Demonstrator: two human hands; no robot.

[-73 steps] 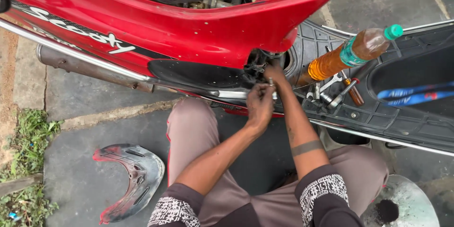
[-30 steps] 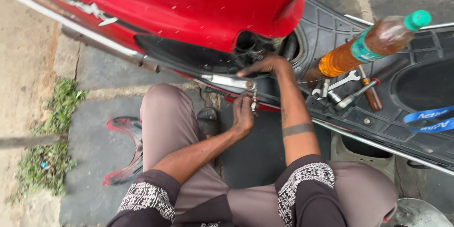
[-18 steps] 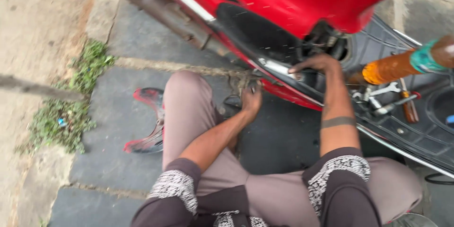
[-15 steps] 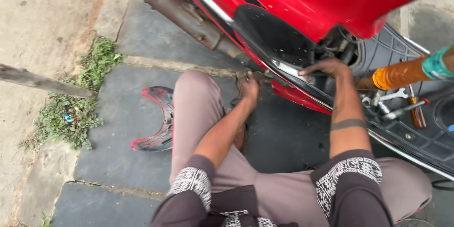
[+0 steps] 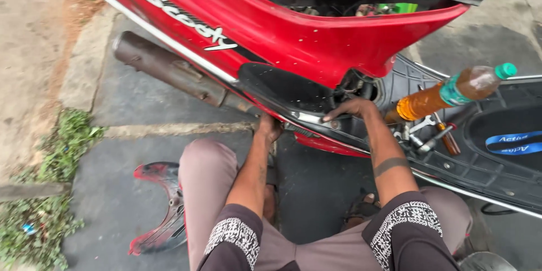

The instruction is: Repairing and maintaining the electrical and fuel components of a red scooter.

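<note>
A red scooter with its seat off stands in front of me. My left hand reaches under the lower edge of its side panel, fingers curled out of sight beneath the black trim. My right hand rests on the chrome strip at the edge of the floorboard, fingers spread and pressing there. What the left hand grips is hidden.
A plastic bottle of amber liquid lies on the floorboard beside spanners and a screwdriver. The rusty exhaust pipe runs left. A loose red body panel lies on the paving by my left knee. Weeds grow at left.
The view swung left toward the paving, then back up to the scooter. My left hand moved from in front of the panel to under its lower edge. My right hand stayed at the floorboard edge.
</note>
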